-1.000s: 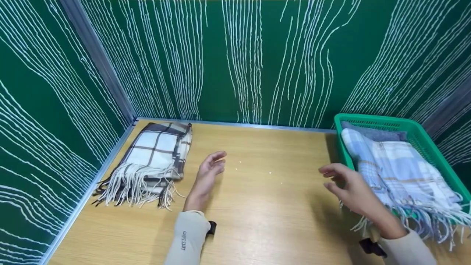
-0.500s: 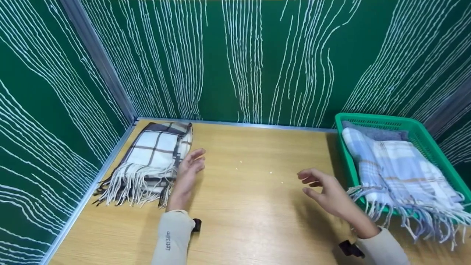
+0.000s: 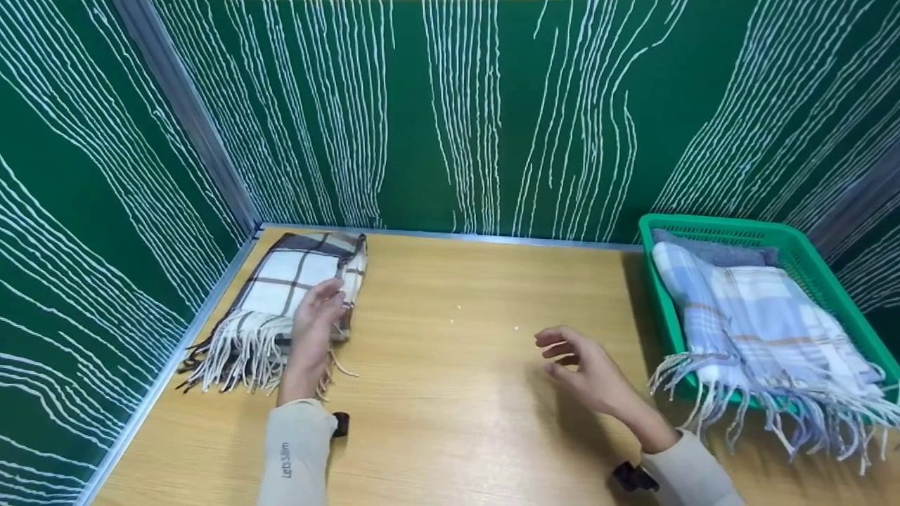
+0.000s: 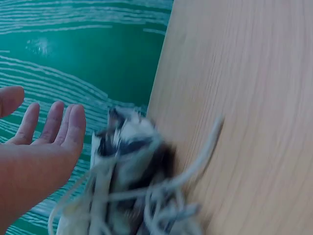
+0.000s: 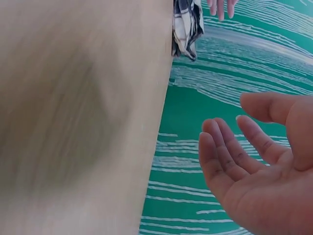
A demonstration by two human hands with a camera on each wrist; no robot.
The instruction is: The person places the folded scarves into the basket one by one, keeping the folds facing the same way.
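Note:
A folded brown, black and white checked scarf with long fringe lies at the table's back left, its fringe toward me. My left hand is over its right side in the head view, fingers relaxed and holding nothing; the left wrist view shows the hand apart from the scarf. My right hand hovers above the table right of the middle, fingers loosely bent, nothing in it. A blue and white plaid scarf lies in the green basket at the right, its fringe hanging over the front rim.
A grey folded cloth lies at the back of the basket. Green walls with white wavy lines enclose the wooden table at the back and sides. A few tiny white specks dot the tabletop.
Both hands have moved left: the left one from beside the checked scarf to over its right side, the right one away from the basket toward the table's middle. The scarves and basket stay put.

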